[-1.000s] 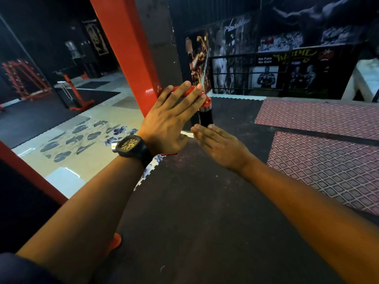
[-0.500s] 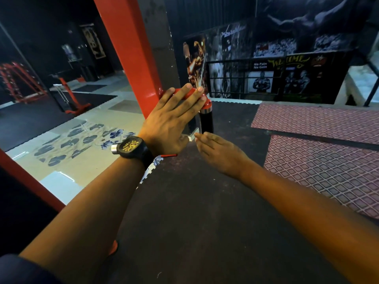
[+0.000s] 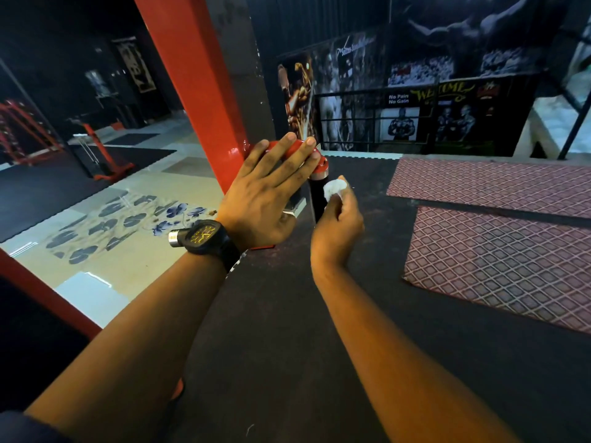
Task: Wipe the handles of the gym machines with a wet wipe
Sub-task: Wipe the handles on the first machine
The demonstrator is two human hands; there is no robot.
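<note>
The right grip (image 3: 339, 225) has turned upward and now pinches the wet wipe (image 3: 334, 188) just beside the black handle (image 3: 317, 201); the left grip (image 3: 265, 193) rests flat, fingers straight, on the red bar (image 3: 320, 164).

The black handle grip (image 3: 317, 203) hangs from a red bent arm (image 3: 295, 145), which joins a red upright post (image 3: 195, 91) to the grip's left. The left hand (image 3: 265, 193) lies flat over that arm, blocking the grip's top and left side. The right hand (image 3: 335, 225), pinching a wet wipe (image 3: 334, 188), fills the grip's right side. Below the grip is open air above a dark floor mat (image 3: 287, 330). A black railing (image 3: 367, 119) stands well behind the grip.
</note>
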